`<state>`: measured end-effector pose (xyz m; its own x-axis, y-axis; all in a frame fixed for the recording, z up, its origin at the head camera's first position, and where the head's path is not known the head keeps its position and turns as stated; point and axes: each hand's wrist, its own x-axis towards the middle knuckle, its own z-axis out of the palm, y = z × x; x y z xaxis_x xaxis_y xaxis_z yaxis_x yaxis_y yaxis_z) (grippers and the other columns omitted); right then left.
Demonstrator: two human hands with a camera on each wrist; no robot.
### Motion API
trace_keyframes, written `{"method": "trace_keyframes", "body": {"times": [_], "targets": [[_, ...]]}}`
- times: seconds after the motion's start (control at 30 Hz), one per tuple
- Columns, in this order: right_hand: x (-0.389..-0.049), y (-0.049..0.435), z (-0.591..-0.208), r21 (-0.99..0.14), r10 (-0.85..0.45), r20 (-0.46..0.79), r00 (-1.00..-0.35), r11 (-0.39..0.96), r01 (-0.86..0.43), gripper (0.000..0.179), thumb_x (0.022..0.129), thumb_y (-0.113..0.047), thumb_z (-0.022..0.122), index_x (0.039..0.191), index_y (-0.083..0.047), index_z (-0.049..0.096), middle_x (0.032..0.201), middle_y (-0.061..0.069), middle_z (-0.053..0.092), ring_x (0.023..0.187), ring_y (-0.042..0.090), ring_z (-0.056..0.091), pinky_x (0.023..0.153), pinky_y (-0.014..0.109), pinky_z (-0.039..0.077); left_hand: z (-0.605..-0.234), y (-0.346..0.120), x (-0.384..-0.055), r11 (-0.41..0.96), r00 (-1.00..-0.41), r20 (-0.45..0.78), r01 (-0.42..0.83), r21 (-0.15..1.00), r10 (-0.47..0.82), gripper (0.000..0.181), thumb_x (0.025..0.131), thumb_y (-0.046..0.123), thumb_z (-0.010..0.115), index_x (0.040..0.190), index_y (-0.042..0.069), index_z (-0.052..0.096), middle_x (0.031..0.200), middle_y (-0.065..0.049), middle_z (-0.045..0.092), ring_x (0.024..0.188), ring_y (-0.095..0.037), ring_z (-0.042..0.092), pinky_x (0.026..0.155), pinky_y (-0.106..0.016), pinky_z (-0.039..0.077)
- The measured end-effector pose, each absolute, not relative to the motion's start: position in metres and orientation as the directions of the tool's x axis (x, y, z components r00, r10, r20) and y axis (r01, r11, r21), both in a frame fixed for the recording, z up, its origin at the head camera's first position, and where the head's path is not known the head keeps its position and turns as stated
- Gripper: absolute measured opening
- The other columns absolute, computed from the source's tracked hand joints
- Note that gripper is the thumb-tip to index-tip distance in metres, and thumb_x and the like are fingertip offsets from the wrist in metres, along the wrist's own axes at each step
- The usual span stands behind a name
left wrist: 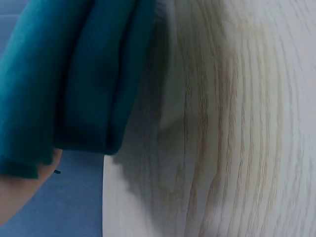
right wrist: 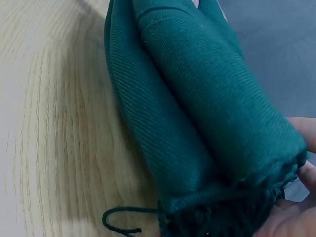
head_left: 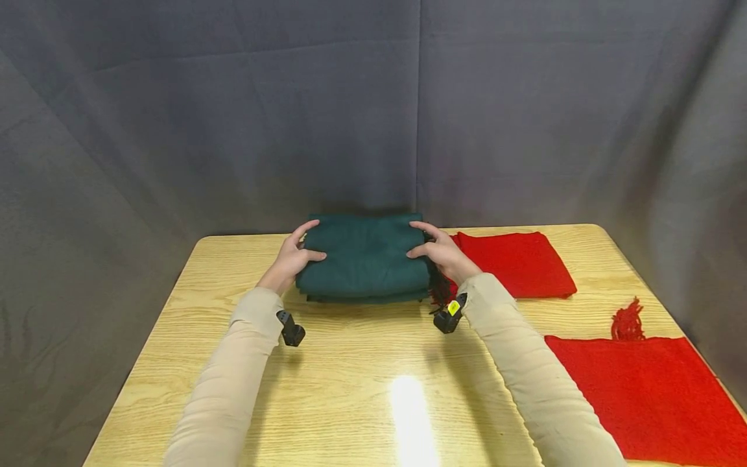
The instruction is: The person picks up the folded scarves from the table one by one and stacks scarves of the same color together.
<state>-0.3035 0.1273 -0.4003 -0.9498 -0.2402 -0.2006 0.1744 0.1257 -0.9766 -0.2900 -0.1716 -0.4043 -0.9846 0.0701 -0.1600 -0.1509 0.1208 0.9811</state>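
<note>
A dark green scarf, folded into a thick layered bundle, spans the space between my two hands at the back of the table. My left hand grips its left end, thumb on top and the other fingers mostly hidden. On the opposite end, my right hand holds the scarf the same way. Folded layers show edge-on in the left wrist view. Dark fringe hangs from the right end, with one loose strand curling out over the wood.
A folded red scarf lies at the back right, partly behind my right hand. Another red scarf with a tassel lies at the front right of the wooden table. A grey curtain hangs behind.
</note>
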Motion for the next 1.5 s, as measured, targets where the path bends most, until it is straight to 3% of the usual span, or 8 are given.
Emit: {"method": "trace_keyframes", "body": {"times": [0.2,0.23,0.4,0.53,0.93,1.1,1.33,1.5], "targets": [[-0.308,0.122,-0.409,-0.975,-0.216,-0.211,-0.953,0.12,0.188,0.071,0.076,0.008,0.062,0.138,-0.018,0.04,0.149,0.004,0.013,0.132,0.022,0.015,0.105,0.041,0.021,-0.412,-0.17,-0.296,0.109,-0.986,-0.164,-0.16,0.981,0.026,0.074,0.079,-0.011,0.058,0.141,0.024,0.035,0.136,-0.017,0.038,0.122,-0.032,0.039,0.095,-0.048,0.036],[-0.308,0.122,-0.411,-0.974,-0.213,-0.209,-0.954,0.134,0.184,0.071,0.076,0.007,0.062,0.139,-0.018,0.039,0.148,0.004,0.014,0.124,0.023,0.029,0.099,0.037,0.029,-0.414,-0.17,-0.297,0.112,-0.986,-0.164,-0.16,0.981,0.019,0.074,0.08,-0.011,0.058,0.14,0.024,0.035,0.136,-0.017,0.037,0.122,-0.032,0.039,0.096,-0.048,0.036],[-0.31,0.119,-0.417,-0.97,-0.202,-0.223,-0.954,0.139,0.198,0.07,0.078,0.007,0.061,0.14,-0.019,0.038,0.149,0.004,0.014,0.116,0.022,0.031,0.097,0.036,0.032,-0.423,-0.17,-0.3,0.16,-0.988,-0.152,-0.152,0.975,-0.011,0.07,0.082,-0.008,0.057,0.14,0.024,0.035,0.143,-0.012,0.029,0.125,-0.032,0.034,0.099,-0.049,0.03],[-0.312,0.118,-0.424,-0.97,-0.2,-0.233,-0.952,0.114,0.214,0.07,0.079,0.008,0.058,0.14,-0.018,0.037,0.149,0.005,0.014,0.133,0.025,0.016,0.105,0.043,0.022,-0.427,-0.17,-0.299,0.188,-0.991,-0.132,-0.132,0.973,-0.011,0.068,0.083,-0.008,0.056,0.141,0.021,0.034,0.146,-0.01,0.024,0.125,-0.033,0.033,0.1,-0.048,0.029],[-0.312,0.114,-0.438,-0.975,-0.188,-0.216,-0.958,0.102,0.2,0.072,0.077,0.012,0.058,0.141,-0.013,0.035,0.15,0.006,0.013,0.136,0.024,0.012,0.106,0.04,0.021,-0.433,-0.17,-0.298,0.251,-0.988,-0.153,-0.152,0.956,-0.017,0.068,0.084,-0.007,0.052,0.143,0.02,0.031,0.148,-0.008,0.019,0.129,-0.032,0.026,0.103,-0.049,0.024],[-0.311,0.115,-0.44,-0.968,-0.171,-0.219,-0.961,0.165,0.191,0.069,0.078,0.008,0.06,0.14,-0.011,0.036,0.149,0.008,0.015,0.134,0.026,0.017,0.105,0.041,0.023,-0.435,-0.172,-0.297,0.244,-0.984,-0.176,-0.168,0.955,0.011,0.07,0.085,-0.009,0.049,0.145,0.017,0.026,0.148,-0.012,0.018,0.129,-0.034,0.027,0.102,-0.049,0.025],[-0.309,0.115,-0.443,-0.933,-0.14,-0.261,-0.955,0.289,0.213,0.067,0.081,-0.001,0.062,0.141,-0.014,0.034,0.146,0.012,0.021,0.13,0.029,0.026,0.105,0.044,0.023,-0.436,-0.179,-0.296,0.142,-0.978,-0.194,-0.183,0.973,0.07,0.073,0.083,-0.017,0.04,0.146,0.013,0.019,0.142,-0.023,0.027,0.128,-0.035,0.03,0.1,-0.049,0.029],[-0.307,0.118,-0.438,-0.917,-0.135,-0.257,-0.957,0.346,0.197,0.066,0.082,-0.004,0.06,0.141,-0.011,0.033,0.142,0.016,0.028,0.124,0.032,0.032,0.102,0.045,0.027,-0.434,-0.179,-0.296,0.215,-0.984,-0.174,-0.159,0.963,0.049,0.078,0.075,-0.021,0.036,0.145,0.01,0.022,0.139,-0.024,0.031,0.124,-0.035,0.034,0.091,-0.043,0.035]]}}
